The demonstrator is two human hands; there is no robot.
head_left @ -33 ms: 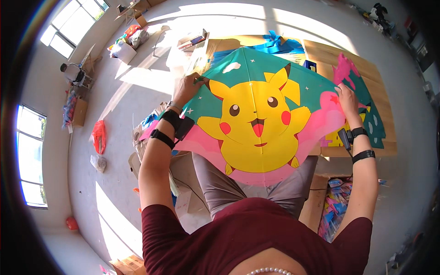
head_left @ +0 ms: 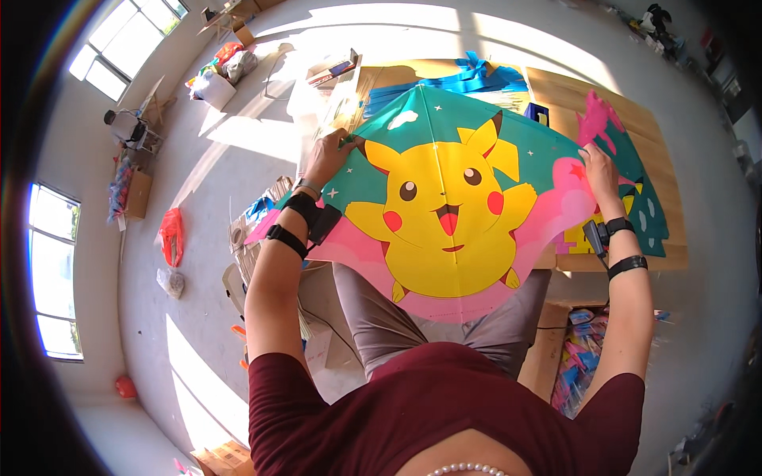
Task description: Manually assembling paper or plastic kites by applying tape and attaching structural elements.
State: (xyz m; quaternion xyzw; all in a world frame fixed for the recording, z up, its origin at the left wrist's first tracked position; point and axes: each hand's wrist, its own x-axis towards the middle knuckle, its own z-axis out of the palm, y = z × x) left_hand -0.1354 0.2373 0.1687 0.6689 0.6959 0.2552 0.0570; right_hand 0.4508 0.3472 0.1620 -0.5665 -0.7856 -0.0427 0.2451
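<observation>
Spread out in front of me is a kite (head_left: 446, 230), teal at the top and pink along its lower part, with a large yellow cartoon animal printed on it. A straight ridge runs down its middle. My left hand (head_left: 327, 157) pinches its left edge, fingers closed. On the opposite edge, my right hand (head_left: 601, 170) grips the fabric between thumb and fingers. The kite's lower end hangs over my thighs, while its top overlaps the wooden table. To the right of my right hand lies another kite (head_left: 644, 202) in teal and pink, partly covered.
Blue fabric strips (head_left: 476, 78) lie at the back of the table (head_left: 635, 119), near a dark blue box (head_left: 537, 114). A carton (head_left: 548, 349) with colourful packed pieces stands by my right leg. Red (head_left: 171, 234) and clear plastic bags (head_left: 169, 282) rest on the floor at left.
My left hand has shifted very slightly to the right, and the kite's left edge with it. Both hands keep their hold.
</observation>
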